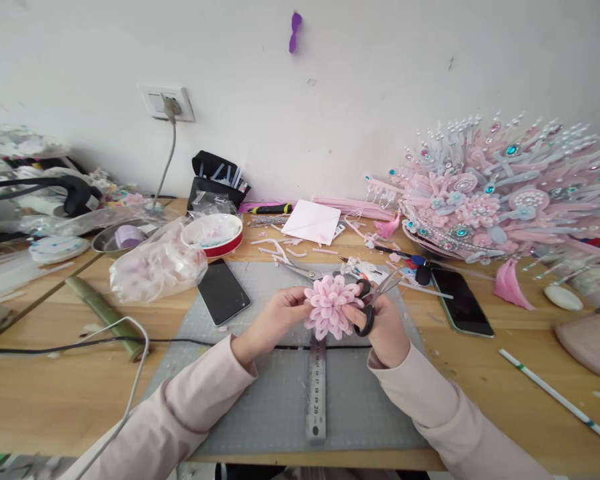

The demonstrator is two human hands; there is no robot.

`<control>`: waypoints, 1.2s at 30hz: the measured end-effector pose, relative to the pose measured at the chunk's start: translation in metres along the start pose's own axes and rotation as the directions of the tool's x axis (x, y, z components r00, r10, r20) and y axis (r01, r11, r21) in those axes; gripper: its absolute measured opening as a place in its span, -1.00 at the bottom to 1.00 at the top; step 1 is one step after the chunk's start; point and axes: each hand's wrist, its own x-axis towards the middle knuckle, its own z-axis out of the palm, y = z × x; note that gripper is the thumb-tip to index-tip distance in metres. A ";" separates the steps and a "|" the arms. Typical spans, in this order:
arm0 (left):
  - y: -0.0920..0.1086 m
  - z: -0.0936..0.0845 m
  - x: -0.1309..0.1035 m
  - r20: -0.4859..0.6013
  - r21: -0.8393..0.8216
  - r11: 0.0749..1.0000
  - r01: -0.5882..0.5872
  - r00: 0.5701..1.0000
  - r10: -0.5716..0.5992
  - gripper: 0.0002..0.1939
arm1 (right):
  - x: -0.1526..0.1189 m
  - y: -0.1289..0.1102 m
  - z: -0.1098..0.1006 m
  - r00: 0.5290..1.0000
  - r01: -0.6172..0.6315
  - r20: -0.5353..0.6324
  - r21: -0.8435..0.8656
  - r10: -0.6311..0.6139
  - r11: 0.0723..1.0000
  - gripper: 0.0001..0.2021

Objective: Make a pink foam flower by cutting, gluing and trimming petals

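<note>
A pink flower with many looped, fuzzy petals (331,308) is held up above the grey cutting mat (260,407). My left hand (280,312) grips it from the left, the fingertips partly hidden behind the petals. On the other side, my right hand (386,330) is closed around small scissors with black handles (365,321), their blades pointing up and away to the right. The right thumb also presses against the flower's edge. Below the flower, a steel ruler (317,400) lies lengthwise on the mat.
A phone (224,291) lies left of my hands, another phone (461,301) right. Behind stand a red-rimmed round container (213,245) and a black pouch (220,180). A large beaded pink headdress (485,193) fills the back right. A black cable (180,341) crosses the mat.
</note>
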 end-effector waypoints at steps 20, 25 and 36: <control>-0.006 0.005 -0.003 -0.008 -0.087 0.994 -0.058 0.998 0.058 -0.63 | 0.001 0.001 0.001 0.999 0.022 -0.037 -0.019 -0.023 1.000 -0.62; -0.009 0.011 -0.002 -0.028 -0.288 0.957 0.022 0.999 -0.031 -0.71 | 0.001 0.004 0.000 1.000 0.018 -0.009 -0.012 -0.019 1.000 -0.62; -0.005 0.012 -0.004 -0.061 -0.322 0.943 0.078 0.993 -0.103 -0.71 | 0.002 0.014 -0.003 1.000 -0.002 0.011 0.067 0.001 0.998 -0.61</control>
